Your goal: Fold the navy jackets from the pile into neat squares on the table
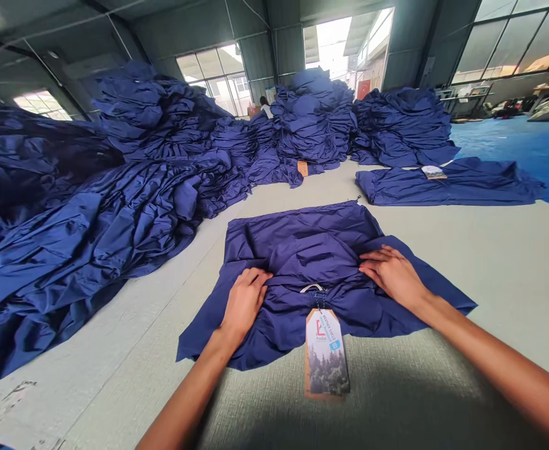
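In front of me a navy garment, which looks like a thin jacket, lies folded on the pale table. A small white loop shows at its middle. From there a paper hang tag, printed with trees, hangs down onto the tabletop. My left hand is on the left part of the jacket, its fingers bent and closed on the edge of a fold. On the right part rests my right hand, its fingers stretched out and slightly apart over the fabric. The fingertips' undersides are hidden.
Another folded navy jacket with a tag lies at the back right of the table. A large heap of navy garments covers the left side. Taller piles stand along the back, with a person partly visible behind them.
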Tool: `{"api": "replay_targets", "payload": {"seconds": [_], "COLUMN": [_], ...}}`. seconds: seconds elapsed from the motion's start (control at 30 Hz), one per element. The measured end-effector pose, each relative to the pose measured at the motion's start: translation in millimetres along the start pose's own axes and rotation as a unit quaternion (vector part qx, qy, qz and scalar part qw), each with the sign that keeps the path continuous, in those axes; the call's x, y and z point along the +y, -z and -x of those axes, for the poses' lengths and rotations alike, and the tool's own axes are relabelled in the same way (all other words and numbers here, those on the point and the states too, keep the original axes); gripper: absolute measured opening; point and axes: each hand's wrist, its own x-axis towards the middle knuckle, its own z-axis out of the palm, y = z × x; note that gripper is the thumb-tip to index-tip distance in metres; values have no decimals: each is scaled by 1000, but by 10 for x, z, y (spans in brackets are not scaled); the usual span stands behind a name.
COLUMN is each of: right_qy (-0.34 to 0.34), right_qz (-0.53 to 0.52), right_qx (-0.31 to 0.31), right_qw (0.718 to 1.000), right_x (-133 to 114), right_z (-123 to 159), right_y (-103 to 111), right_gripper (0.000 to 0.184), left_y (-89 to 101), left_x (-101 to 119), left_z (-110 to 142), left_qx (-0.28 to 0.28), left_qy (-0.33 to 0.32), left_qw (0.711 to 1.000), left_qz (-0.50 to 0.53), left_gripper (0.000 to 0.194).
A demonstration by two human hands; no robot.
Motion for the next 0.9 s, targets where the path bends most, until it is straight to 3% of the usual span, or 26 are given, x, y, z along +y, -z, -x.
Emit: {"api": "replay_targets", "payload": {"seconds": [0.07, 0.27, 0.4, 0.5, 0.57, 0.67, 0.77, 0.9], "right_qy": [6, -57, -88, -31, -5, -3, -7, -4], "right_qz": [0, -105, -185, -163, -120, -98, -99, -89], "right_qx": [0, -61, 16, -32, -134, -242, -240, -246], "right_qw": [1000, 991, 979, 986, 984, 965, 966, 965], "right_x": [25, 69, -104, -271, -336, -348, -318, -306], "right_z": [-13, -77, -428, -728, -818, -780, -693, -687], "right_y": [142, 388, 403, 229, 26, -272, -422, -424], "right_gripper": [32, 44, 49, 50, 72, 103, 104, 105], "left_y": [76, 330, 407, 241, 36, -266, -422, -458], "left_x": [18, 45, 150, 248, 253, 151, 22, -32], "left_z": [51, 154, -181, -571, -742, -785, -712, -695], "left_qx": [3, -87, -3, 1, -55, -169, -231, -249], "left_qy": [-15, -50, -17, -60, -89, -51, -9, -11], "left_qw": [1000, 995, 1000, 998, 995, 984, 972, 968], "left_qz": [-17, -19, -19, -5, 4, 23, 42, 42], "left_gripper": [32, 32, 29, 36, 43, 58, 65, 67]}}
